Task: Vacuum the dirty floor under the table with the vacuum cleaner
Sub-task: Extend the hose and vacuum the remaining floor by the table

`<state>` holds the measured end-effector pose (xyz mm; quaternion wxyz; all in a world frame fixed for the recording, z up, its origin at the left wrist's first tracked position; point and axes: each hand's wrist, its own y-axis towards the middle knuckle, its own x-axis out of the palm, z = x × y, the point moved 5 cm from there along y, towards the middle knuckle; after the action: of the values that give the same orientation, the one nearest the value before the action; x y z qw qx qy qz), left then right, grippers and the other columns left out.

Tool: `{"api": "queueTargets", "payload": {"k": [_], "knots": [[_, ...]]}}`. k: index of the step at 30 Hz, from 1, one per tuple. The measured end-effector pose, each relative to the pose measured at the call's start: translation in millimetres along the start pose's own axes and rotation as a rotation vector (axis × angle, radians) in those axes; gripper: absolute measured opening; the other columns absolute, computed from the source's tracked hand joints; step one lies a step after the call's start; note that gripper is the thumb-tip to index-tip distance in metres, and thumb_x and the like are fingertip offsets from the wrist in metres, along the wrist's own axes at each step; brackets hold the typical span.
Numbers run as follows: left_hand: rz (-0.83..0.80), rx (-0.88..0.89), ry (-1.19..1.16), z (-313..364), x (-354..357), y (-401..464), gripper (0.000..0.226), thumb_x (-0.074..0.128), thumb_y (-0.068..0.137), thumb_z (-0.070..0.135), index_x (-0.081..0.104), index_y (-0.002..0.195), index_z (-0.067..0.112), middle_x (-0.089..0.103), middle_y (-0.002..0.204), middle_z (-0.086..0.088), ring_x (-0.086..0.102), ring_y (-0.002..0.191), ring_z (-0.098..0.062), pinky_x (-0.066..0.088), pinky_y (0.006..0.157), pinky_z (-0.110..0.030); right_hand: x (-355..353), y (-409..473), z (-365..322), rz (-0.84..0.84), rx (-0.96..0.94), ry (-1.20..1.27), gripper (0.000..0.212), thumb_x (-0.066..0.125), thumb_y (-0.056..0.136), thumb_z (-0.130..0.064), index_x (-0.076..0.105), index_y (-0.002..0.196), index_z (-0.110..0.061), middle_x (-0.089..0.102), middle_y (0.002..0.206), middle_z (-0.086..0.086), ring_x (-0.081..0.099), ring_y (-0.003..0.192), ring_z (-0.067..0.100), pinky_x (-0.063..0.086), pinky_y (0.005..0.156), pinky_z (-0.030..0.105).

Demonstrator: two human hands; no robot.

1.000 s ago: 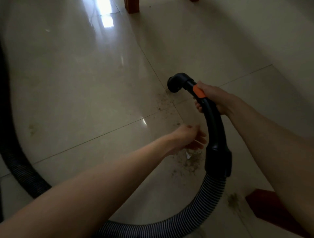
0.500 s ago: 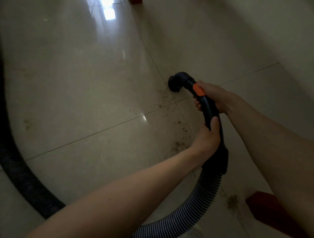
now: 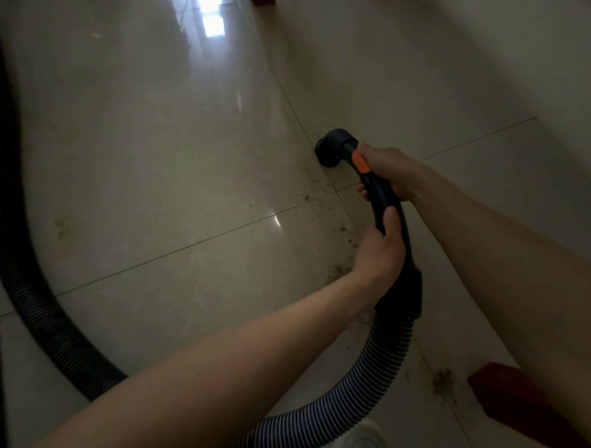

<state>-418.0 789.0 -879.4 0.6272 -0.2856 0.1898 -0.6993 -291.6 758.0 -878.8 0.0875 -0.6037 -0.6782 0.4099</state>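
Note:
The black vacuum handle [image 3: 401,238] with an orange button [image 3: 359,162] curves down to a round nozzle [image 3: 332,147] that sits on the glossy tiled floor [image 3: 166,179]. My right hand [image 3: 388,174] grips the handle just behind the button. Lower on the handle, my left hand [image 3: 380,247] wraps around it, thumb on top. A ribbed hose [image 3: 361,380] runs from the handle toward the bottom edge. Dark dirt specks [image 3: 311,192] lie on the tiles near the nozzle, and a greenish dirt patch [image 3: 443,382] lies at lower right.
A second stretch of black ribbed hose [image 3: 41,307] loops along the left side. A red-brown table leg [image 3: 518,403] stands at lower right, another [image 3: 263,2] at the top edge. A pale wall [image 3: 511,48] runs along the right.
My left hand, loose above the dirt a second ago, has come up and taken hold of the lower handle. The view has shifted slightly; the nozzle stays near the tile joint.

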Motion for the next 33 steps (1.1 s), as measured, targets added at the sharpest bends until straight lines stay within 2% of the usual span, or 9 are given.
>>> {"api": "queueTargets", "payload": {"k": [10, 13, 15, 17, 19, 21, 23, 28, 33], "knots": [[-0.087, -0.023, 0.078, -11.0, 13.0, -3.1, 0.062, 0.021, 0.098, 0.051, 0.040, 0.138, 0.007, 0.056, 0.125, -0.014, 0.056, 0.104, -0.024, 0.045, 0.094, -0.035, -9.1, -8.9, 21.6, -0.118, 0.066, 0.123, 0.040, 0.041, 0.099, -0.043, 0.047, 0.104, -0.004, 0.050, 0.067, 0.010, 0.052, 0.040, 0.014, 0.044, 0.038, 0.019], [-0.144, -0.126, 0.082, -12.9, -1.5, -1.4, 0.067, 0.015, 0.099, 0.051, 0.053, 0.122, 0.001, 0.062, 0.108, -0.017, 0.063, 0.090, -0.026, 0.049, 0.077, -0.030, -11.7, -16.8, 33.7, -0.191, 0.106, 0.210, 0.043, 0.038, 0.099, -0.047, 0.047, 0.090, -0.006, 0.048, 0.062, 0.006, 0.048, 0.035, 0.011, 0.041, 0.036, 0.016], [-0.051, -0.181, -0.033, -12.1, -30.5, 10.0, 0.061, 0.014, 0.100, 0.048, 0.055, 0.093, 0.003, 0.058, 0.079, -0.012, 0.057, 0.060, -0.019, 0.045, 0.056, -0.026, -10.7, -24.9, 39.7, -0.269, 0.087, 0.264, 0.046, 0.035, 0.099, -0.050, 0.047, 0.087, -0.007, 0.047, 0.057, 0.004, 0.045, 0.036, 0.009, 0.039, 0.035, 0.016], [0.084, -0.191, -0.189, -6.9, -69.6, 24.4, 0.052, 0.014, 0.101, 0.045, 0.046, 0.083, 0.008, 0.050, 0.070, -0.008, 0.047, 0.052, -0.015, 0.038, 0.051, -0.023, -6.5, -32.5, 42.9, -0.361, 0.055, 0.308, 0.047, 0.032, 0.098, -0.053, 0.047, 0.089, -0.008, 0.047, 0.054, 0.001, 0.043, 0.036, 0.008, 0.037, 0.034, 0.016], [0.180, -0.158, -0.368, 6.6, -105.9, 34.6, 0.050, 0.016, 0.102, 0.043, 0.047, 0.102, 0.004, 0.055, 0.088, -0.013, 0.050, 0.062, -0.017, 0.038, 0.056, -0.025, -1.2, -39.3, 43.0, -0.438, 0.031, 0.328, 0.049, 0.029, 0.098, -0.055, 0.048, 0.090, -0.010, 0.047, 0.052, 0.000, 0.042, 0.035, 0.008, 0.035, 0.034, 0.016], [0.273, -0.109, -0.556, 24.3, -136.7, 40.5, 0.053, 0.018, 0.103, 0.040, 0.036, 0.134, 0.001, 0.054, 0.120, -0.018, 0.058, 0.092, -0.024, 0.045, 0.070, -0.028, 4.6, -44.7, 39.4, -0.509, 0.005, 0.339, 0.050, 0.028, 0.096, -0.056, 0.049, 0.092, -0.011, 0.047, 0.052, -0.001, 0.041, 0.034, 0.008, 0.034, 0.034, 0.016], [0.283, -0.022, -0.727, 45.7, -155.0, 39.8, 0.054, 0.019, 0.102, 0.040, 0.031, 0.140, 0.003, 0.056, 0.114, -0.015, 0.057, 0.097, -0.026, 0.046, 0.073, -0.029, 10.0, -50.8, 34.4, -0.574, -0.017, 0.354, 0.049, 0.032, 0.091, -0.057, 0.050, 0.093, -0.012, 0.047, 0.052, -0.001, 0.040, 0.033, 0.008, 0.034, 0.033, 0.017], [0.180, 0.087, -0.697, 84.7, -173.6, 31.1, 0.064, 0.021, 0.093, 0.064, 0.053, 0.104, 0.010, 0.052, 0.091, -0.010, 0.048, 0.060, -0.016, 0.040, 0.045, -0.019, 16.5, -59.3, 27.9, -0.667, -0.045, 0.385, 0.051, 0.041, 0.078, -0.058, 0.053, 0.092, -0.011, 0.044, 0.050, 0.000, 0.038, 0.030, 0.008, 0.033, 0.032, 0.016], [0.120, 0.112, -0.506, 97.2, -176.2, 29.1, 0.043, 0.038, 0.094, 0.055, 0.050, 0.086, 0.015, 0.046, 0.082, -0.007, 0.038, 0.052, -0.011, 0.028, 0.045, -0.018, 16.8, -64.8, 23.5, -0.652, -0.069, 0.313, 0.054, 0.042, 0.077, -0.060, 0.053, 0.090, -0.009, 0.046, 0.051, 0.001, 0.042, 0.033, 0.010, 0.037, 0.035, 0.019]]}}
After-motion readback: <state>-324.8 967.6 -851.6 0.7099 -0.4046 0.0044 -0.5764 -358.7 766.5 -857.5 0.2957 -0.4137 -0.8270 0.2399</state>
